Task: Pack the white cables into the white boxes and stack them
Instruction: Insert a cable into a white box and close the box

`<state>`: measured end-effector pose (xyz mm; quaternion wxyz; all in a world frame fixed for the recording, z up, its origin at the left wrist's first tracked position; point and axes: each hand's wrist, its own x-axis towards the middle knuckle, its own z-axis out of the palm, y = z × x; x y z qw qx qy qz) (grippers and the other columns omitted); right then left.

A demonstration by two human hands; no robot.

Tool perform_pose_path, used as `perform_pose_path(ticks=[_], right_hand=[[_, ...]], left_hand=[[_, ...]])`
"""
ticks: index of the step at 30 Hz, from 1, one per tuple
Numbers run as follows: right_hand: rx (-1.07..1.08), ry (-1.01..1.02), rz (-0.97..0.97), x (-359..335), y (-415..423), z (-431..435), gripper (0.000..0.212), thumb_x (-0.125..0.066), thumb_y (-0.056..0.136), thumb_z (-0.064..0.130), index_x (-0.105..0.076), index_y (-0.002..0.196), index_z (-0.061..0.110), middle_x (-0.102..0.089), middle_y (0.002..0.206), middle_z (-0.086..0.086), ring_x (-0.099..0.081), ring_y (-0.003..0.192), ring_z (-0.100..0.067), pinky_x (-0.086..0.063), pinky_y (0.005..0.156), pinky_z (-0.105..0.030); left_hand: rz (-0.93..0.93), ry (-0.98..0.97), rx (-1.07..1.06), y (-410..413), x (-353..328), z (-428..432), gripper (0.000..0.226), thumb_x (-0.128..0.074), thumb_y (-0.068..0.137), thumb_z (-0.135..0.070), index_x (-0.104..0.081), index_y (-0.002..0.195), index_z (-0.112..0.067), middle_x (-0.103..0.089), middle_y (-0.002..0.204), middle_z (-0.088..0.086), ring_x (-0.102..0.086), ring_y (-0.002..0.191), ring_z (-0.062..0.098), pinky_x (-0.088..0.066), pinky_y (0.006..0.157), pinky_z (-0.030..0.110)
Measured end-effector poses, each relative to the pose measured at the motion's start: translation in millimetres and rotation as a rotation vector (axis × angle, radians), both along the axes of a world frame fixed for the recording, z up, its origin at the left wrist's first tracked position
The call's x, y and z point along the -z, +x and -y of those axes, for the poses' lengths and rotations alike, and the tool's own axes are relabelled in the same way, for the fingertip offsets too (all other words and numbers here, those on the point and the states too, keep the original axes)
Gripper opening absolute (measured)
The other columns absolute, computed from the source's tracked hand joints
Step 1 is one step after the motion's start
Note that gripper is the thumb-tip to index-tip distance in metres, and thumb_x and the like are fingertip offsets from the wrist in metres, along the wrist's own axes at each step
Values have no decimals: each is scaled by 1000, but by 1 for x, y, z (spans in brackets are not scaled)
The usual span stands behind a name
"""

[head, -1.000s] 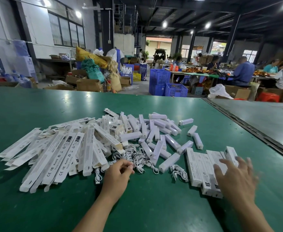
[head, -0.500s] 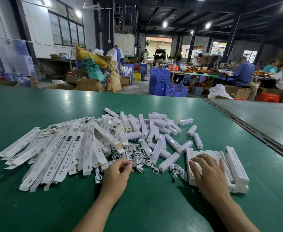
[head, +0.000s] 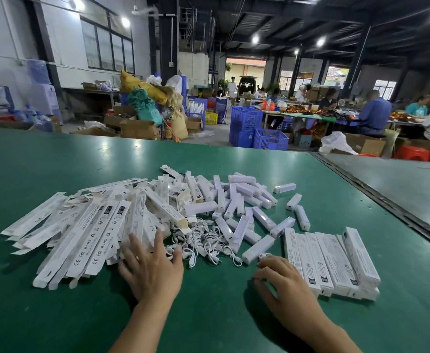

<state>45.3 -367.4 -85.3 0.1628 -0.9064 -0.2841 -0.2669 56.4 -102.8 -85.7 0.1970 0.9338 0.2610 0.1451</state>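
Left hand (head: pixel 150 271) spread flat, holding nothing, at edge of flat white cardboard boxes (head: pixel 94 233). Right hand (head: pixel 282 284) curled beside stack of packed white boxes (head: pixel 336 261); grip unclear. Tangled white cables (head: pixel 203 245) lie between on green counter (head: pixel 208 314); pulling one may drag neighbours.

Green table (head: pixel 208 314); flattened boxes (head: pixel 89 235) heaped left; white cables (head: pixel 203 245) and small white blocks (head: pixel 234 200) mid-table; closed boxes (head: pixel 336 261) side by side, right.

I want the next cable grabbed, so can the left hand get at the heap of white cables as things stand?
Probably yes. The left hand lies open just left of the cables, which lie uncovered on the green table; nothing stands between them.
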Motion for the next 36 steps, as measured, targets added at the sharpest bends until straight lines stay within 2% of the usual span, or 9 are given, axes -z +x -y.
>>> perform_pose_path(ticks=[5,9,14,18,21,25,27,31,36], right_hand=[[-3,-4,25,3,-1,-2,4,-72,83,28,-72,88,26,-68,106,8,-60,112,-16,-52,95,-34],[-60,-82,-9,2,-5,-15,22,-56,91,42,-70,99,28,-64,121,7,-53,124,-16,-47,103,-34],[-66,-186,-164,6,0,-27,50,-34,95,68,-55,126,35,-39,150,9,-16,147,-11,-11,118,-29],[-89,-194,-185,4,7,-45,55,-28,95,68,-47,132,33,-27,155,7,2,148,-7,-3,119,-27],[-114,-170,-179,1,11,-75,61,-27,96,66,-35,144,29,-21,159,3,6,149,-11,9,116,-24],[-216,-69,-244,0,11,-108,72,-29,100,57,-15,156,15,-13,163,2,14,148,-5,10,119,-21],[-304,31,-244,-4,10,-112,64,-36,101,47,-21,155,14,-20,161,4,6,149,-3,2,121,-21],[-343,262,-205,-8,8,-102,47,-40,103,41,-46,143,18,-44,148,10,-29,142,-4,-24,117,-23],[-292,623,-290,-7,7,-99,18,-47,102,33,-60,112,28,-67,100,16,-65,93,-1,-48,78,-15]], left_hand=[[17,-65,-32,-2,-3,-7,56,-49,95,-57,-41,147,-37,-9,163,15,-12,148,37,-18,117,51],[109,-128,-98,-1,-7,-11,44,-54,96,-46,-55,136,-29,-38,148,17,-32,132,36,-28,106,49],[245,-203,-167,1,-7,-7,27,-57,97,-36,-61,119,-20,-53,135,19,-41,125,38,-30,100,50],[459,-288,-167,1,-12,-1,22,-57,96,-6,-53,117,-8,-65,115,22,-59,105,40,-45,86,51],[675,-478,-30,-1,-15,5,17,-57,97,-5,-48,110,-12,-66,106,17,-64,72,26,-45,47,24],[748,-1052,120,-1,-16,19,22,-61,96,-6,-51,105,-24,-65,110,-1,-68,94,18,-50,59,14],[660,-1249,217,-3,-14,28,23,-58,98,-9,-55,111,-27,-69,112,1,-69,99,18,-53,63,16],[532,-1282,372,-3,-12,37,28,-52,102,-12,-57,123,-30,-69,119,0,-70,104,10,-53,78,21],[358,-1183,564,-10,-9,42,22,-40,106,-24,-57,119,-29,-71,106,-8,-67,96,2,-50,74,13]])
